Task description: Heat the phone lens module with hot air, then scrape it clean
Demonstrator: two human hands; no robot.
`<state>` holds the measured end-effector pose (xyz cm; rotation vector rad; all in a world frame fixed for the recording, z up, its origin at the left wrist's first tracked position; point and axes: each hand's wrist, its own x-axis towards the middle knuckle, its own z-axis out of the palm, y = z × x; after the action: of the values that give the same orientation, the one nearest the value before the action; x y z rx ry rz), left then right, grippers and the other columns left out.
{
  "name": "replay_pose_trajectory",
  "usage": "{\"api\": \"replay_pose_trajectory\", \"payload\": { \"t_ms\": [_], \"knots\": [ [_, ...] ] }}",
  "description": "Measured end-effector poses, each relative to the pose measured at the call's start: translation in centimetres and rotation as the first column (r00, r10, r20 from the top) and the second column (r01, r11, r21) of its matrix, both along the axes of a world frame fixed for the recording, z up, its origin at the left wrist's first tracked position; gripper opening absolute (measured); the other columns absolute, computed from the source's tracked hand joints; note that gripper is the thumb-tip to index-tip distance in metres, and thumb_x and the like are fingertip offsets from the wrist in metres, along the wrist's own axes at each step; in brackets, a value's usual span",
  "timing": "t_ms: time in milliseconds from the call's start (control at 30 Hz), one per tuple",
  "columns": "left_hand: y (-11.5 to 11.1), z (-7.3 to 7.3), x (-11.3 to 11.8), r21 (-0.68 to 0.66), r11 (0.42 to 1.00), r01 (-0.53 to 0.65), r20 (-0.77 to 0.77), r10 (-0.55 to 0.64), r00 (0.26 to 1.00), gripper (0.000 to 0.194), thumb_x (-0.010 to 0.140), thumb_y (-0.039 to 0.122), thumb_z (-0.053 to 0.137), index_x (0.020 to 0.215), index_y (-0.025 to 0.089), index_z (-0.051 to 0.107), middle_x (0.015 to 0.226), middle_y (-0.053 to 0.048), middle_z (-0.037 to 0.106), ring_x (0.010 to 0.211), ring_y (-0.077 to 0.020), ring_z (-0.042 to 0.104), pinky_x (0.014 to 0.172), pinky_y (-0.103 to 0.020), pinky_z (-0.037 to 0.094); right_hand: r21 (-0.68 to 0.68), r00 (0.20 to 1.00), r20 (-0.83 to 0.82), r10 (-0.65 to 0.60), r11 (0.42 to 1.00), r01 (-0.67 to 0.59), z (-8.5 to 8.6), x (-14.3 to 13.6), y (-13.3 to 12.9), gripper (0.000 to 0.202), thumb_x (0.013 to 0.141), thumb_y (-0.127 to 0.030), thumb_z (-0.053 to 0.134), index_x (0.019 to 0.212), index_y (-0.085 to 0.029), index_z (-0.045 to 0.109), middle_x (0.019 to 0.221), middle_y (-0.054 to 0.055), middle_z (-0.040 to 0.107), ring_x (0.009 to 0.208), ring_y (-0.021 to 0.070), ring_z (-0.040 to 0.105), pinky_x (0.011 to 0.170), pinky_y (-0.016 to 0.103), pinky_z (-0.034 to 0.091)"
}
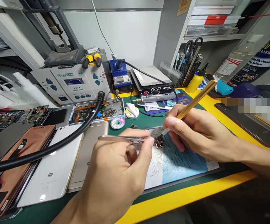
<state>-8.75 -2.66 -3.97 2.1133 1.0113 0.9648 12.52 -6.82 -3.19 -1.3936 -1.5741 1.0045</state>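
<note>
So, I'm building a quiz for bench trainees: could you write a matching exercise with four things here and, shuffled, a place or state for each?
1. tweezers
2. gold-handled tool
3. small dark module
4. white phone

A. near the tips of both hand-held tools
B. in the right hand
C. lying with its logo showing
D. in the left hand

Pairs: 1-D, 2-B, 3-A, 4-C.

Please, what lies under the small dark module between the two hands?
A white-and-blue printed sheet lies under the module; the patch directly beneath it is covered and cannot be seen.
</note>
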Motion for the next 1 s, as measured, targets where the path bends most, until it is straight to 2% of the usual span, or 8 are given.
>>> {"api": "replay_pose_trajectory", "payload": {
  "t_ms": [333, 533, 833, 1000],
  "knots": [
    [0.14, -0.19, 0.13, 0.081, 0.997, -0.004, -0.008, 0.004, 1.0, 0.017, 0.091, 0.018, 0.067, 0.087, 0.016, 0.084, 0.047, 0.004, 0.064, 0.037, -0.0088, 0.056, 0.038, -0.018, 0.04, 0.021, 1.0, 0.011, -0.017, 1.0, 0.017, 0.12, -0.17, 0.02, 0.031, 0.105, -0.043, 0.063, 0.085, -0.023, 0.051, 0.059, -0.007, 0.053, 0.046, 0.0082, 0.049, 0.042, 0.019, 0.04],
    [0.05, -0.17, -0.07, 0.076, 0.997, 0.01, 0.004, -0.011, 1.0, 0.016, 0.091, 0.018, 0.068, 0.089, 0.017, 0.084, 0.046, 0.005, 0.064, 0.034, -0.0085, 0.054, 0.035, -0.019, 0.037, 0.093, 1.0, -0.008, 0.018, 0.996, -0.018, -0.01, -0.09, 0.22, 0.037, 0.106, -0.05, 0.059, 0.083, -0.021, 0.051, 0.055, -0.006, 0.054, 0.04, 0.0053, 0.047, 0.035, 0.016, 0.036],
    [0.13, -0.32, 0.0, 0.079, 0.997, 0.004, 0.026, -0.006, 1.0, 0.016, 0.091, 0.017, 0.068, 0.086, 0.017, 0.083, 0.046, 0.006, 0.063, 0.033, -0.0076, 0.056, 0.034, -0.017, 0.038, 0.069, 0.999, 0.047, 0.01, 0.998, -0.014, 0.15, 0.07, 0.36, 0.041, 0.107, -0.052, 0.055, 0.081, -0.021, 0.052, 0.056, -0.005, 0.058, 0.038, 0.0044, 0.048, 0.036, 0.015, 0.038],
    [0.08, -0.37, -0.19, 0.073, 0.997, -0.012, 0.024, 0.01, 1.0, 0.018, 0.092, 0.021, 0.066, 0.086, 0.018, 0.083, 0.045, 0.006, 0.063, 0.029, -0.008, 0.052, 0.031, -0.019, 0.035, 0.055, 1.0, 0.028, -0.011, 0.998, 0.009, 0.12, 0.14, 0.23, 0.041, 0.106, -0.054, 0.056, 0.082, -0.021, 0.053, 0.056, -0.005, 0.059, 0.038, 0.004, 0.048, 0.035, 0.015, 0.038]
  ]
}}
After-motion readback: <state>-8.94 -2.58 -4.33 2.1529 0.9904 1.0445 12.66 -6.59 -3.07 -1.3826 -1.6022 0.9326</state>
